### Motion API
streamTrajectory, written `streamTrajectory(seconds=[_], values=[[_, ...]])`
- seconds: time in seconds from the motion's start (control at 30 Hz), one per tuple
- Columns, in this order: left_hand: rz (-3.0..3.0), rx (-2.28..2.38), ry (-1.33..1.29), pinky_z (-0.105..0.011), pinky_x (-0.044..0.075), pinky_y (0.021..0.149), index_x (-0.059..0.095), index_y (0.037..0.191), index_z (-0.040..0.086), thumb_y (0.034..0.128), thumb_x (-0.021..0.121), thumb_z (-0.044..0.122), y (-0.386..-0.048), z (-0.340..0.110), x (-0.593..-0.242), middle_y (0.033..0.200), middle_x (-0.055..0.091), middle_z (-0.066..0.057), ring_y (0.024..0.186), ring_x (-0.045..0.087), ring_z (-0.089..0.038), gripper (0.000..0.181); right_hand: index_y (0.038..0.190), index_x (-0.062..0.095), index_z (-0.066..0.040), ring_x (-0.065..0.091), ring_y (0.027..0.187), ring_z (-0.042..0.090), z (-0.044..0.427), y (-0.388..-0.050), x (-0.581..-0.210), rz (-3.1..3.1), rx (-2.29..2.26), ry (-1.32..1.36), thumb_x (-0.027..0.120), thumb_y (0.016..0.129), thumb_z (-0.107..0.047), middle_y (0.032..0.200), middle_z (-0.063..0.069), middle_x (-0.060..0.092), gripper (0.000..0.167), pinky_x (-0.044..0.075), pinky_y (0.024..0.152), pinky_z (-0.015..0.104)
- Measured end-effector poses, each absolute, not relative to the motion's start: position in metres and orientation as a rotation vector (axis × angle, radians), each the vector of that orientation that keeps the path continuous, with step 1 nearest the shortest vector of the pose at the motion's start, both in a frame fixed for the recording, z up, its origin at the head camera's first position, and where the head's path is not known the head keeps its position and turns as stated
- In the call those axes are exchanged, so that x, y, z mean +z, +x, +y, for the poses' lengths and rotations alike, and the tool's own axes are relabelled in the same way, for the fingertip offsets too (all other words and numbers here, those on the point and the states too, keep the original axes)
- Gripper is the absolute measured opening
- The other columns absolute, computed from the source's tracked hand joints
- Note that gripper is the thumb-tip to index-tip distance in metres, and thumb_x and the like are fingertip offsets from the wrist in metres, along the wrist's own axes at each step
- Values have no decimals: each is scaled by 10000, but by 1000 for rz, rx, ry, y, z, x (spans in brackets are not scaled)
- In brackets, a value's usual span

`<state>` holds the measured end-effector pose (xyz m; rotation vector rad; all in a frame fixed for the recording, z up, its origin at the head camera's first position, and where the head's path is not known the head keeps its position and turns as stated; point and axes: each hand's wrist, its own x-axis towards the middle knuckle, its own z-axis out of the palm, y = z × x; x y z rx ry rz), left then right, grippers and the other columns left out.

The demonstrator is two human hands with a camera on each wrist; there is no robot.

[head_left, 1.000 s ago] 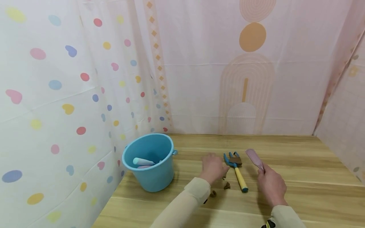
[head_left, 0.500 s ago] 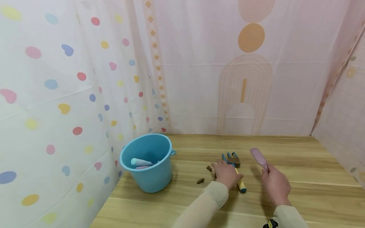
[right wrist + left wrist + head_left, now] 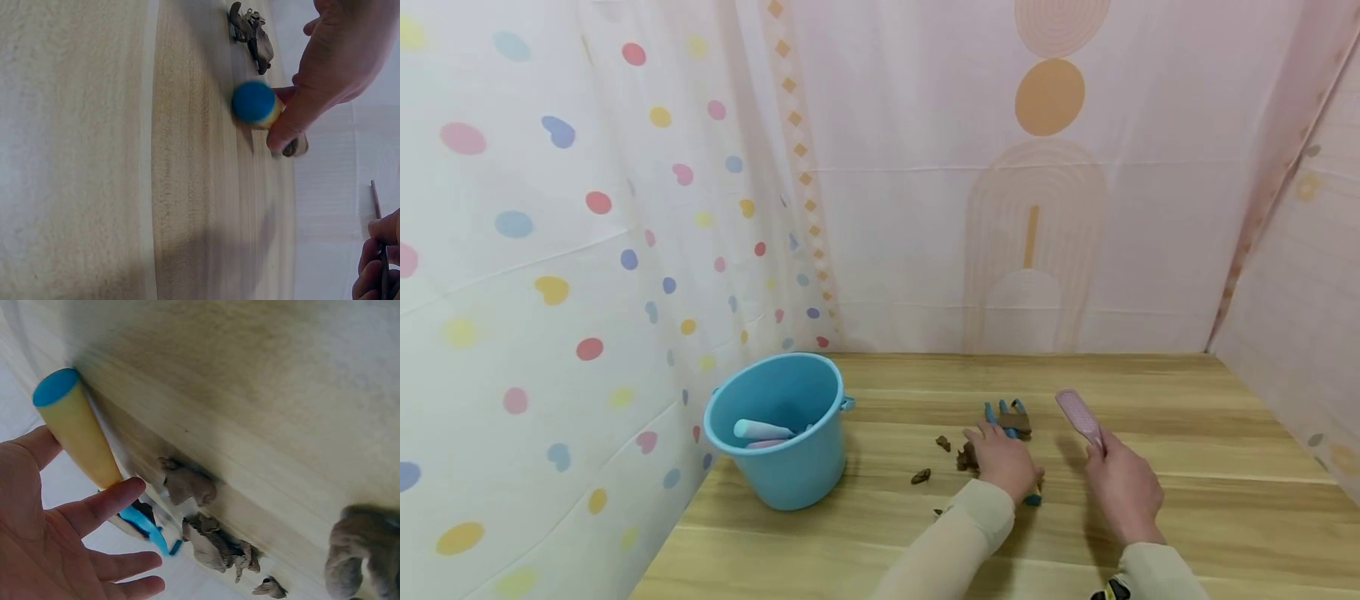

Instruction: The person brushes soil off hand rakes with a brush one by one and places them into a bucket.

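My left hand [image 3: 1006,461] is over a small hand rake, pinching its yellow handle [image 3: 81,434] between thumb and index finger, while the other fingers stay spread. Blue tines [image 3: 1003,407] point away from me, with a brown clay-like lump [image 3: 1015,422] on them. In the left wrist view the blue handle end shows clearly. My right hand [image 3: 1124,492] grips a narrow mauve tool with a flat, rounded blade [image 3: 1078,414], held above the wood to the right. Its grip is hidden in the fist. Brown crumpled pieces [image 3: 209,544] lie beside my left hand.
A light blue bucket [image 3: 797,479] stands to the left, holding a pale blue handle [image 3: 762,429] and something pink. Smaller brown bits [image 3: 921,476] lie on the wooden table [image 3: 895,400] between bucket and left hand. Patterned curtains [image 3: 887,250] border the back and sides.
My left hand has come rightward across the brown pieces onto the rake's handle, covering most of it. The rake has shifted slightly. My right hand keeps holding the mauve tool.
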<state>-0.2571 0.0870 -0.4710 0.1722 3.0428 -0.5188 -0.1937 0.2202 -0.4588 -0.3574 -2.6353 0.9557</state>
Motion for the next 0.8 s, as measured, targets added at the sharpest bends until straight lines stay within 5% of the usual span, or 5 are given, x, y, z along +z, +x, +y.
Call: streamTrajectory(seconds=[0.2, 0.53, 0.8], values=[[3037, -597, 223, -558, 288, 1093, 601, 1344, 375, 971, 503, 547, -253, 87, -468, 1483, 468, 4, 1424, 328, -270, 423, 1393, 523, -21, 605, 736, 376, 219, -192, -459, -2632, 970, -349, 530, 980, -170, 1152, 322, 623, 438, 429, 521, 480], [3067, -562, 199, -513, 333, 1075, 604, 1343, 348, 993, 502, 499, -258, 85, -469, 1440, 514, 20, 1374, 401, -259, 394, 1402, 519, -35, 610, 759, 397, 216, -189, -460, -2637, 983, -363, 530, 985, -182, 1179, 323, 613, 442, 429, 533, 480], [3133, -560, 272, -406, 426, 896, 719, 1083, 261, 964, 525, 552, -264, 74, -460, 1093, 619, -30, 1020, 523, -200, 369, 1403, 516, -28, 630, 837, 467, 214, -188, -460, -2623, 977, -340, 532, 989, -191, 1208, 333, 595, 445, 439, 547, 504]])
